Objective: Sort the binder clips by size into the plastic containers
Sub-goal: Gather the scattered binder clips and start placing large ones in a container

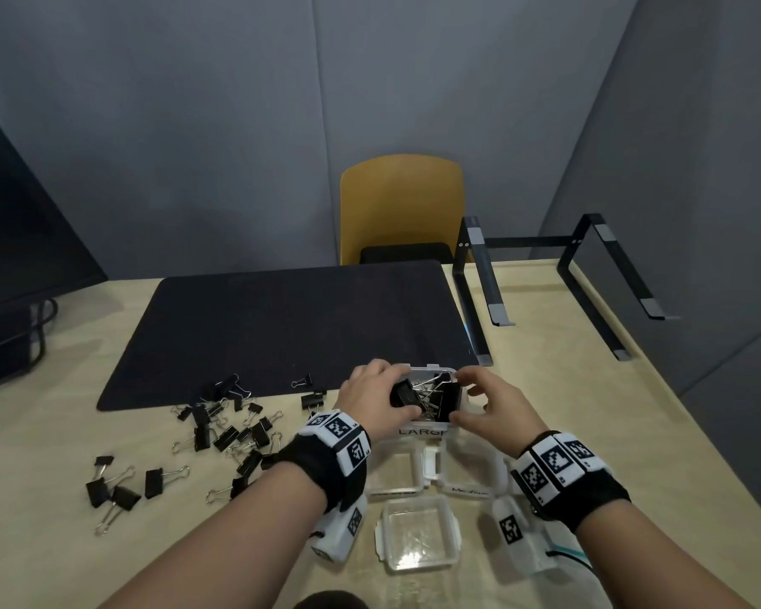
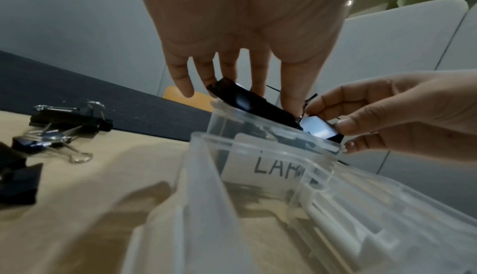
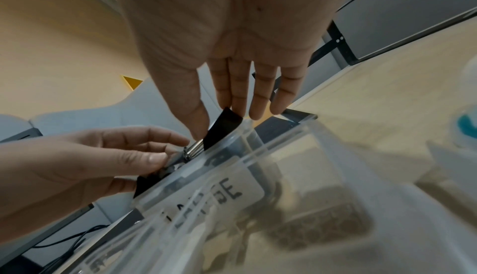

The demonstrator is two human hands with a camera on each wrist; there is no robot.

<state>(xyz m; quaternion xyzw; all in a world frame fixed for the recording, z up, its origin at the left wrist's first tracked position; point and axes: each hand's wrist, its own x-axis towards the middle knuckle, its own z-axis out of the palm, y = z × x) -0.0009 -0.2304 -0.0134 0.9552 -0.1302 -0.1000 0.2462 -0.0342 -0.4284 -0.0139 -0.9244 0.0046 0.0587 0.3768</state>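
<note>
your left hand (image 1: 372,395) pinched a large black binder clip (image 1: 404,392) at the near-left corner of the clear plastic container labelled large (image 1: 431,370), while your right hand (image 1: 490,400) gripped a second large black clip (image 1: 451,400) standing up against the container's right wall. the container already looked crowded with clips and silver wire handles, so i judge the step in hand was seating both clips inside it. to do it well you needed to tilt each clip so its handles slid past the tangle, press down gently, and let go only once it sat below the rim. the pile of unsorted black binder clips (image 1: 234,432) lay on the pale wooden surface (image 1: 545,367) to your left, well apart from the empty clear container (image 1: 418,536) nearest you.
</note>
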